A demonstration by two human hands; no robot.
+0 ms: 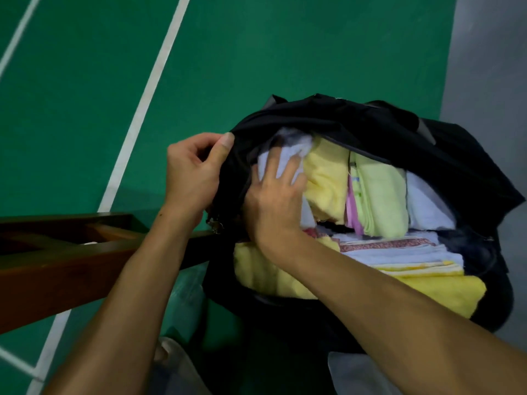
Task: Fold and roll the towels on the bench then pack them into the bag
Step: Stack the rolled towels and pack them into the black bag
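A black fabric bag [399, 132] sat open at the right centre of the frame, its mouth turned toward the camera and stuffed with towels. The left hand [194, 172] pinched the bag's left rim, thumb on top and fingers [188, 143] curled round the cloth, holding the opening apart. The right hand [273, 201] reached into the mouth with spread, fairly straight fingers pressed flat on a white rolled towel [288, 155] at the upper left of the opening, gripping nothing. Just right of that roll stood a pale yellow rolled towel [328, 183], then a light green rolled towel [379, 201] with a pink edge, then another white towel [425, 203]. Below them lay a folded stack of white, patterned and yellow towels [413, 263]. A dark brown wooden surface [57, 258] ran across the lower left, meeting the bag's left side. Behind lay a green court floor [85, 109] with white lines [145, 104].
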